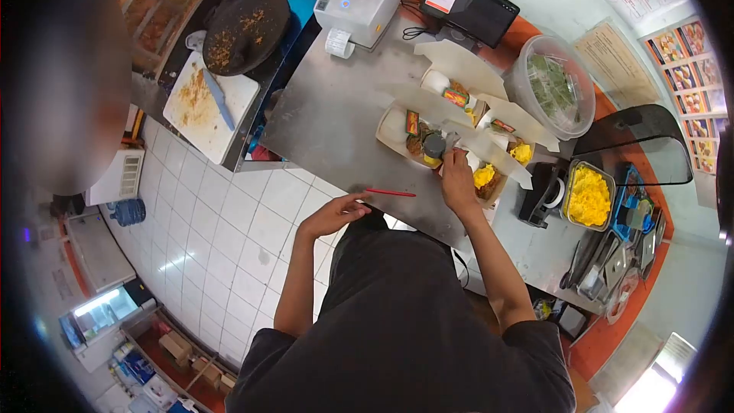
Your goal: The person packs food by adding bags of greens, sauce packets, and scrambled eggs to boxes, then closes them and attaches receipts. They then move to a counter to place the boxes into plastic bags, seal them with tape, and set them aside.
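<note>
My right hand (459, 182) reaches over the open paper food boxes (390, 143), its fingertips pinched together at a small greyish thing whose kind I cannot tell. Right beside those fingers sits a small dark-topped round cup (434, 144). The boxes hold white rice (394, 122), brown food, yellow shredded food (484, 176) and small red-and-green sachets (412, 122). My left hand (334, 214) hovers at the counter's front edge, fingers loosely stretched and holding nothing. Just past its fingertips lies a red pen (391, 192).
A label printer (359, 0) and a tablet (470, 6) stand at the back. To the right are a tub of greens (552, 84), a tape dispenser (543, 195) and a container of yellow food (589, 195). A knife (219, 99) lies on the white cutting board (233, 134) at left.
</note>
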A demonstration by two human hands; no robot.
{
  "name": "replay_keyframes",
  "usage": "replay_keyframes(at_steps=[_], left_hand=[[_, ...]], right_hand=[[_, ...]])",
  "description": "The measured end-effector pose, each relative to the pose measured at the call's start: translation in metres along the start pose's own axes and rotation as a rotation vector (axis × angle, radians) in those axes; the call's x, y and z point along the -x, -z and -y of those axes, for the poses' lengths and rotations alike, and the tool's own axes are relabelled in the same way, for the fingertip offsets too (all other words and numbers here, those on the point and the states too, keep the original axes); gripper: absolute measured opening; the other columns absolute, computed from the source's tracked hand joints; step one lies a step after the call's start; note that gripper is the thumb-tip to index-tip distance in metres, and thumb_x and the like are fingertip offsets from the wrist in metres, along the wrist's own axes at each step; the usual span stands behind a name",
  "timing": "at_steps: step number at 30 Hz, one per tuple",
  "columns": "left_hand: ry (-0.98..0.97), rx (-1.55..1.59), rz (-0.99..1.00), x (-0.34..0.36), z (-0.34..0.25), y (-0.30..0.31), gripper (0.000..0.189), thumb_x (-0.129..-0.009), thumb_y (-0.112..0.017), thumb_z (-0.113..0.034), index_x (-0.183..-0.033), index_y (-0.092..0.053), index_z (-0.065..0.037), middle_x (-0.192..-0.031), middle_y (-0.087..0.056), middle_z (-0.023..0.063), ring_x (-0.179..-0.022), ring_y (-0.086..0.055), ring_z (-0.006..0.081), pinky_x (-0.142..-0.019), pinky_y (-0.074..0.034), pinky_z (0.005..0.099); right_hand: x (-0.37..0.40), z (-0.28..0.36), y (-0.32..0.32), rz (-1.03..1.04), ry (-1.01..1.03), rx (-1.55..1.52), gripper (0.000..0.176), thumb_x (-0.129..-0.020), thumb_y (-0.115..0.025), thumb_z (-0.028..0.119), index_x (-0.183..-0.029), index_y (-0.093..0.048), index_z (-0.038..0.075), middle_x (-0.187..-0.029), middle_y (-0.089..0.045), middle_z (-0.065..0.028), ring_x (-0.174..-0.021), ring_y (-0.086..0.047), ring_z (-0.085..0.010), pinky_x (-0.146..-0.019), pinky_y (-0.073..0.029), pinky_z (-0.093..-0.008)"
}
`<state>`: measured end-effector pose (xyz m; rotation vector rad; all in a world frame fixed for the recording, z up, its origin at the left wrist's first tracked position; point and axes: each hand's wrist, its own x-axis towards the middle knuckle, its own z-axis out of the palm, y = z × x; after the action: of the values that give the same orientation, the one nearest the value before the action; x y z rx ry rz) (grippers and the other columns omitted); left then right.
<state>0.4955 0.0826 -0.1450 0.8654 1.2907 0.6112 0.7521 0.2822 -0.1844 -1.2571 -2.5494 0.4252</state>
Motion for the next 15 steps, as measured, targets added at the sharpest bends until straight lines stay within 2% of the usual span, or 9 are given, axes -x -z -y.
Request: replay_keyframes(at_steps=[3,4,6,7,8,10,11,12,15], left_hand=[[-0.071,0.029,0.005,-0.009,0.001,0.013,0.053,-0.101,-0.055,-0.023,-0.146,-0.038,-0.002,-0.123,-0.064,0.0161,-0.118,-0.058,0.0217,-0.103,-0.045,0.0366],[-0.066,0.021,0.019,-0.014,-0.004,0.013,0.053,-0.101,-0.055,-0.023,-0.146,-0.038,-0.002,-0.123,-0.064,0.0161,-0.118,-0.058,0.0217,-0.103,-0.045,0.0366],[-0.063,-0.119,0.027,-0.029,-0.018,0.011,0.052,-0.101,-0.055,-0.02,-0.146,-0.038,-0.001,-0.122,-0.064,0.0157,-0.118,-0.059,0.0216,-0.103,-0.045,0.0365],[-0.082,-0.102,0.023,-0.037,-0.025,0.004,0.052,-0.099,-0.057,-0.019,-0.145,-0.039,-0.001,-0.121,-0.065,0.0153,-0.117,-0.059,0.0215,-0.102,-0.046,0.0361],[-0.09,-0.123,0.047,-0.045,-0.033,-0.001,0.052,-0.099,-0.057,-0.019,-0.145,-0.039,-0.001,-0.121,-0.065,0.0153,-0.117,-0.059,0.0215,-0.102,-0.046,0.0361],[-0.045,-0.268,0.068,-0.055,-0.07,-0.02,0.053,-0.098,-0.058,-0.021,-0.145,-0.041,-0.002,-0.12,-0.065,0.015,-0.115,-0.06,0.0216,-0.099,-0.047,0.0351],[-0.085,-0.252,0.063,-0.059,-0.086,-0.034,0.051,-0.097,-0.061,-0.021,-0.142,-0.045,-0.002,-0.116,-0.066,0.0139,-0.111,-0.063,0.0217,-0.098,-0.047,0.0329],[-0.102,-0.272,0.108,-0.068,-0.104,-0.048,0.051,-0.097,-0.061,-0.021,-0.142,-0.045,-0.002,-0.116,-0.066,0.0139,-0.111,-0.063,0.0217,-0.098,-0.047,0.0329],[-0.379,-0.351,0.185,-0.091,-0.174,-0.099,0.046,-0.096,-0.06,-0.013,-0.14,-0.049,-0.004,-0.112,-0.067,0.0118,-0.106,-0.064,0.0201,-0.097,-0.048,0.0335]], right_hand=[[0.007,-0.006,0.0,-0.1,0.005,-0.128,0.021,-0.096,-0.046,0.004,-0.115,-0.048,-0.004,-0.1,-0.058,-0.0204,-0.091,-0.058,-0.037,-0.081,-0.048,-0.0437],[0.011,-0.004,0.011,-0.104,-0.012,-0.128,0.021,-0.096,-0.046,0.004,-0.115,-0.048,-0.004,-0.1,-0.058,-0.0204,-0.091,-0.058,-0.037,-0.081,-0.048,-0.0437],[0.016,-0.006,0.034,-0.042,-0.261,-0.675,0.021,-0.101,-0.045,0.009,-0.118,-0.049,-0.003,-0.093,-0.058,-0.015,-0.083,-0.057,-0.0289,-0.08,-0.047,-0.0381],[0.024,-0.017,0.037,-0.098,-0.31,-0.781,0.02,-0.103,-0.048,0.014,-0.117,-0.051,0.0,-0.089,-0.058,-0.009,-0.076,-0.052,-0.0184,-0.072,-0.045,-0.0306],[0.033,-0.03,0.048,-0.127,-0.325,-0.777,0.02,-0.103,-0.048,0.014,-0.117,-0.051,0.0,-0.089,-0.058,-0.009,-0.076,-0.052,-0.0184,-0.072,-0.045,-0.0306],[0.058,-0.05,0.086,-0.057,-0.63,-1.502,0.019,-0.103,-0.05,0.016,-0.118,-0.053,0.004,-0.092,-0.061,-0.0065,-0.073,-0.053,-0.0148,-0.067,-0.042,-0.0271],[0.074,-0.057,0.11,-0.177,-0.646,-1.718,0.02,-0.101,-0.054,0.016,-0.118,-0.053,0.006,-0.093,-0.06,-0.0028,-0.074,-0.05,-0.009,-0.065,-0.038,-0.0215],[0.091,-0.081,0.119,-0.338,-0.67,-1.755,0.017,-0.099,-0.055,0.01,-0.116,-0.054,0.006,-0.09,-0.06,-0.0054,-0.066,-0.047,-0.0113,-0.06,-0.038,-0.0237],[0.14,-0.148,0.167,-0.74,-0.78,-1.66,0.017,-0.099,-0.055,0.009,-0.115,-0.055,0.006,-0.092,-0.061,-0.0059,-0.066,-0.049,-0.0105,-0.058,-0.039,-0.0233]])
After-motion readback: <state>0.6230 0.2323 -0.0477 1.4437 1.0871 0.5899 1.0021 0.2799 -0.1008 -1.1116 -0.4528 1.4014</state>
